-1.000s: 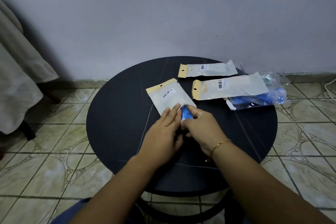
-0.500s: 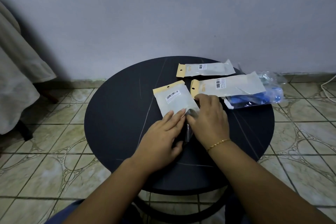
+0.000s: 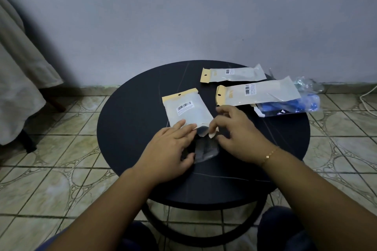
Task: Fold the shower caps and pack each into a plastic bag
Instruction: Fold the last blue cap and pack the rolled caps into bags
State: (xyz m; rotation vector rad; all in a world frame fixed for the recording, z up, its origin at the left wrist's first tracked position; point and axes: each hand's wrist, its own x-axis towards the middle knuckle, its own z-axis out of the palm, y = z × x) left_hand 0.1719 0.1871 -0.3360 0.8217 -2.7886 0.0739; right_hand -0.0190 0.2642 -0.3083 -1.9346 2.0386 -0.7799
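Note:
The near plastic bag point(image 3: 186, 110), white with a yellow header and a barcode label, lies on the round black table point(image 3: 130, 124). My left hand point(image 3: 170, 149) rests on the bag's open near end, thumb against its clear flap point(image 3: 205, 150). My right hand point(image 3: 239, 132) pinches the bag's near right corner. No blue cap shows between my hands. Two more plastic bags lie flat behind, a middle one point(image 3: 259, 92) and a far one point(image 3: 232, 73). A clear pack with blue shower caps point(image 3: 289, 106) sits at the table's right edge.
A grey wall stands close behind the table. The floor around is tiled. Pale cloth point(image 3: 18, 79) hangs over furniture at the left. A white cable point(image 3: 367, 100) lies on the floor at the far right. My knees show below the table's near edge.
One second ago my right hand held a folded blue cap at the bag's mouth. The cap is now out of sight, and the bag's clear flap lies exposed between my hands.

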